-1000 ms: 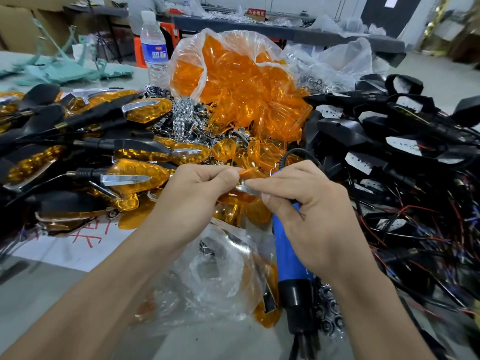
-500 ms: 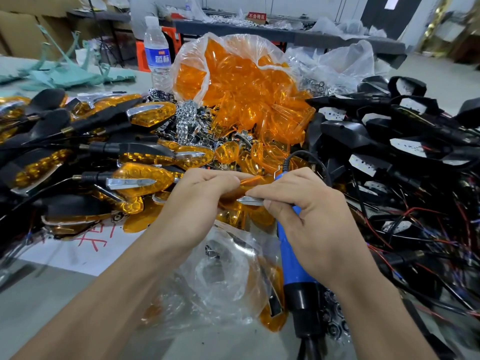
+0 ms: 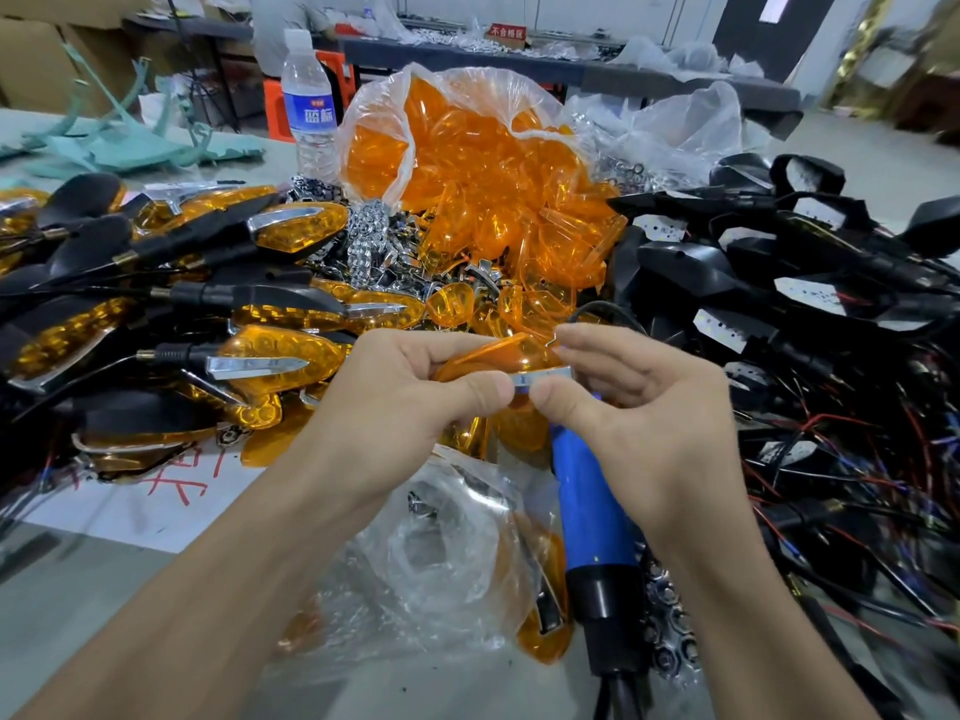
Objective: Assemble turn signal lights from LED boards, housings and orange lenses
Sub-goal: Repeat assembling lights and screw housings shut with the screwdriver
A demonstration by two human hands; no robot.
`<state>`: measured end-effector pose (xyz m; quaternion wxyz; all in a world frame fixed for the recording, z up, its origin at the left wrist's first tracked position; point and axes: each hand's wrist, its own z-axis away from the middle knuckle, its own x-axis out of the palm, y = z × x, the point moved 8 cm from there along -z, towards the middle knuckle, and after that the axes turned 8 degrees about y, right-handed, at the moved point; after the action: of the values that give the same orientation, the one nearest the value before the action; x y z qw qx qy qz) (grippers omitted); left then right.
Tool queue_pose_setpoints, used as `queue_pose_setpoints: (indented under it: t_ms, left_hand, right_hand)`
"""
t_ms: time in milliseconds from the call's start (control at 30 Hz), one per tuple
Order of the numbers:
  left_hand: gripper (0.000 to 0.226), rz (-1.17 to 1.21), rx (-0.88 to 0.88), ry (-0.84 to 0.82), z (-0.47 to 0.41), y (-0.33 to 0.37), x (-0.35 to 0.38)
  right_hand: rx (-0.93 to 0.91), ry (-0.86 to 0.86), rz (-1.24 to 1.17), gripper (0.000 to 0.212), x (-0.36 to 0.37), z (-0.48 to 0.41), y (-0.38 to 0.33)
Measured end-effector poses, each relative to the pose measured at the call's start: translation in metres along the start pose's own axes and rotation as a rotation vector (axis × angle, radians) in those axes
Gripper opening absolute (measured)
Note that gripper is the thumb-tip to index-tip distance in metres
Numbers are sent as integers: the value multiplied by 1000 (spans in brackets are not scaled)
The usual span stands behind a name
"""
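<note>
At the lower centre of the frame, a blue-handled tool point(image 3: 592, 506) lies on the desk point(image 3: 78, 589) beside a crumpled clear bag point(image 3: 441, 553), directly beneath the hands, presumably for quick pickup. Mid-frame, the left hand point(image 3: 415, 402) pinches an orange lens point(image 3: 498, 358) between thumb and fingers, while the right hand point(image 3: 639, 407) pinches a chrome strip point(image 3: 543, 377) against the lens's lower edge; this two-handed grip likely steadies the lens while the strip is seated. Finished lights point(image 3: 270, 356) are stacked at the left and black housings point(image 3: 680, 262) with white LED boards point(image 3: 808, 296) at the right, apparently to keep done and pending work apart. Farther back, an open bag of lenses point(image 3: 483, 189) sits within reach, and a water bottle point(image 3: 309, 106) stands at its upper left.
</note>
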<state>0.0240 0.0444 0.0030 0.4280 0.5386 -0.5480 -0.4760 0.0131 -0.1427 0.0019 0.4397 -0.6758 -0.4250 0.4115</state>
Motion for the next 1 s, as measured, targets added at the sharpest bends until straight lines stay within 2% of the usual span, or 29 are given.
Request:
queue_pose_setpoints:
  t_ms: [100, 200, 300, 500, 633, 767, 933, 1000]
  left_hand:
    - [22, 34, 1, -34, 1, 4, 3]
    - [26, 25, 1, -78, 2, 4, 5]
    - [25, -2, -5, -76, 0, 0, 4]
    - [30, -55, 57, -92, -1, 1, 6]
    - [39, -310, 208, 105, 0, 8, -10]
    - [37, -398, 215, 239, -2, 10, -22]
    - [15, -512, 256, 285, 2, 14, -21]
    - [17, -595, 273, 313, 3, 15, -21]
  right_hand:
    - [166, -156, -268, 42, 16, 5, 8]
    - [248, -210, -410, 45, 20, 6, 9]
    - [284, -195, -430, 50, 17, 6, 11]
    - [269, -263, -412, 36, 18, 1, 8]
    - [71, -217, -92, 15, 13, 1, -3]
    - [-216, -55, 468, 21, 9, 8, -15]
    - [-404, -191, 965, 21, 42, 21, -24]
    - [-403, -255, 1069, 20, 51, 30, -25]
